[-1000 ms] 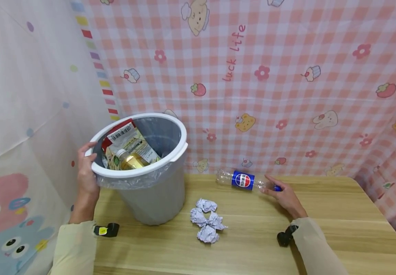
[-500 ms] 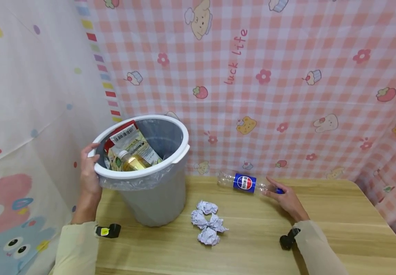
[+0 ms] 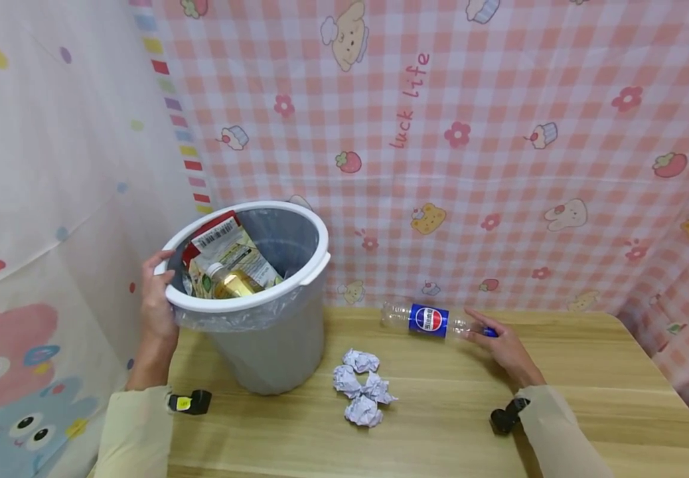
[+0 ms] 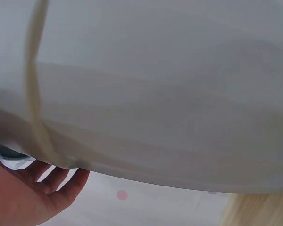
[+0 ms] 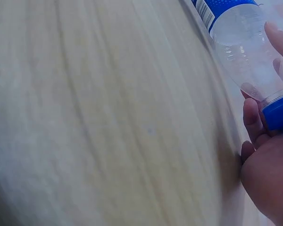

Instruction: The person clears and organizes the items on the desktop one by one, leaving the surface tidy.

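head: above, facing down at table | wrists: very close | shared: bin, bottle

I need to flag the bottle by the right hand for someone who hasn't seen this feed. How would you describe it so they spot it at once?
On the wooden table, look along the back edge under the pink checked cloth, right of the grey bin. The plastic bottle lies on its side there, its cap end at the right hand. Unlike the crumpled paper balls nearer the front, it is clear, with a blue label and blue cap.

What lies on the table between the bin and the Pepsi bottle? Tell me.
In the head view, bare wooden table separates the bin from the Pepsi bottle. Crumpled paper balls lie just nearer the camera, off the direct line.
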### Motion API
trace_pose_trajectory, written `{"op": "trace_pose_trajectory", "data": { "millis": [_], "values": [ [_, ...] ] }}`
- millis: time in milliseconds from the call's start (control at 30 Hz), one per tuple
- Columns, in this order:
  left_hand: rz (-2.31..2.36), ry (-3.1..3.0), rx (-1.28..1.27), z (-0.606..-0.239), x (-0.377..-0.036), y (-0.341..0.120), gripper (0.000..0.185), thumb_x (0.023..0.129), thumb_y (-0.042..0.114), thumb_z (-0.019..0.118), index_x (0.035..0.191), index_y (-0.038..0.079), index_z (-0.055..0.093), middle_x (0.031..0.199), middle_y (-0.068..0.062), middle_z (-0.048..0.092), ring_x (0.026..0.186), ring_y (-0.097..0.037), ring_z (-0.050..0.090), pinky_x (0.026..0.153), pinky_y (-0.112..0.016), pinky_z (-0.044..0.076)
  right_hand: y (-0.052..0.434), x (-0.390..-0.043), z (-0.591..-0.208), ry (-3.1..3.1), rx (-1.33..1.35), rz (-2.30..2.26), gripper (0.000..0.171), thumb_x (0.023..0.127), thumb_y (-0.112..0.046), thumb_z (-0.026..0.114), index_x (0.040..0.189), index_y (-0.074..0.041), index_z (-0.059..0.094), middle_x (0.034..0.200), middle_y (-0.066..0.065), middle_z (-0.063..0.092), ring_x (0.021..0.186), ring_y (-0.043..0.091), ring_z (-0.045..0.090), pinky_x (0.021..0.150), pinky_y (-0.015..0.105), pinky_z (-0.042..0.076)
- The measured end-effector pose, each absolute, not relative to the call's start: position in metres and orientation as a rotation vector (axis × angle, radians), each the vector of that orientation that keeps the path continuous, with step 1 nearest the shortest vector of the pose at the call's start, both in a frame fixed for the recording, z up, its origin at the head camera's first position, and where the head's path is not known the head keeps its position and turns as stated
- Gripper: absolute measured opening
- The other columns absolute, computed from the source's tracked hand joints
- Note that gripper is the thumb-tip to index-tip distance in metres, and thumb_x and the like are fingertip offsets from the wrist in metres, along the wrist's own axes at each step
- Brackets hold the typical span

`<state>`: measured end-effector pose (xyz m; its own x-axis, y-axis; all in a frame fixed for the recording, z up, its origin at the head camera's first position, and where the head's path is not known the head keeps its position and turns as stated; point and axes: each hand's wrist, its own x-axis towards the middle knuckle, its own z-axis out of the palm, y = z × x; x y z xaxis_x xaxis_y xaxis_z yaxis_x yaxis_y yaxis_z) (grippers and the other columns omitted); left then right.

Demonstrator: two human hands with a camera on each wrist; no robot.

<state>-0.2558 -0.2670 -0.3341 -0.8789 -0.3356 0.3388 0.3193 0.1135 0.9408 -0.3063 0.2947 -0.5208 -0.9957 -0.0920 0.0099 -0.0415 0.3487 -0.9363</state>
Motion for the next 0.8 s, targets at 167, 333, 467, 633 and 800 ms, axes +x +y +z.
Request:
{"op": "trace_pose_trajectory", "data": {
  "millis": [167,333,467,633,800],
  "values": [
    [-1.799,-1.942,0.024,-0.337,-0.257,-0.268,0.044,0.103,0.026,0.025,0.146,0.022,0.035,0.156,-0.003,0.027,0.134,-0.022,0.032,0.111,-0.041,0.031,0.297,-0.305,-0.522,2.541,-0.112,-1.754,0.066,0.093,-0.036,0.067,0.151,-0.019,0.041,0.131,0.017,0.055,0.117,0.024,0.049,0.104,0.049,0.035],
    [-1.819,-1.921,0.015,-0.338,-0.257,-0.269,0.044,0.103,0.024,0.025,0.146,0.020,0.034,0.155,-0.003,0.027,0.135,-0.023,0.031,0.112,-0.042,0.029,0.298,-0.303,-0.519,2.539,-0.118,-1.733,0.065,0.095,-0.036,0.064,0.152,-0.018,0.039,0.132,0.016,0.053,0.120,0.029,0.048,0.103,0.050,0.036],
    [-1.818,-1.926,0.014,-0.339,-0.257,-0.269,0.044,0.103,0.023,0.024,0.146,0.020,0.034,0.156,-0.003,0.027,0.136,-0.023,0.030,0.114,-0.043,0.028,0.301,-0.299,-0.515,2.525,-0.121,-1.725,0.065,0.096,-0.039,0.062,0.153,-0.019,0.038,0.135,0.016,0.051,0.121,0.031,0.046,0.101,0.049,0.036],
    [-1.804,-1.935,0.018,-0.338,-0.256,-0.268,0.045,0.103,0.024,0.024,0.146,0.020,0.035,0.156,-0.002,0.026,0.136,-0.022,0.030,0.114,-0.043,0.028,0.303,-0.297,-0.505,2.543,-0.152,-1.702,0.065,0.097,-0.039,0.060,0.154,-0.021,0.035,0.137,0.016,0.049,0.123,0.032,0.046,0.099,0.047,0.039],
    [-1.798,-1.933,0.025,-0.336,-0.256,-0.268,0.044,0.103,0.026,0.025,0.146,0.021,0.035,0.157,-0.002,0.026,0.136,-0.022,0.029,0.115,-0.044,0.027,0.300,-0.300,-0.493,2.577,-0.156,-1.707,0.067,0.096,-0.045,0.060,0.153,-0.020,0.037,0.136,0.016,0.051,0.124,0.031,0.044,0.097,0.044,0.039]
  ]
}}
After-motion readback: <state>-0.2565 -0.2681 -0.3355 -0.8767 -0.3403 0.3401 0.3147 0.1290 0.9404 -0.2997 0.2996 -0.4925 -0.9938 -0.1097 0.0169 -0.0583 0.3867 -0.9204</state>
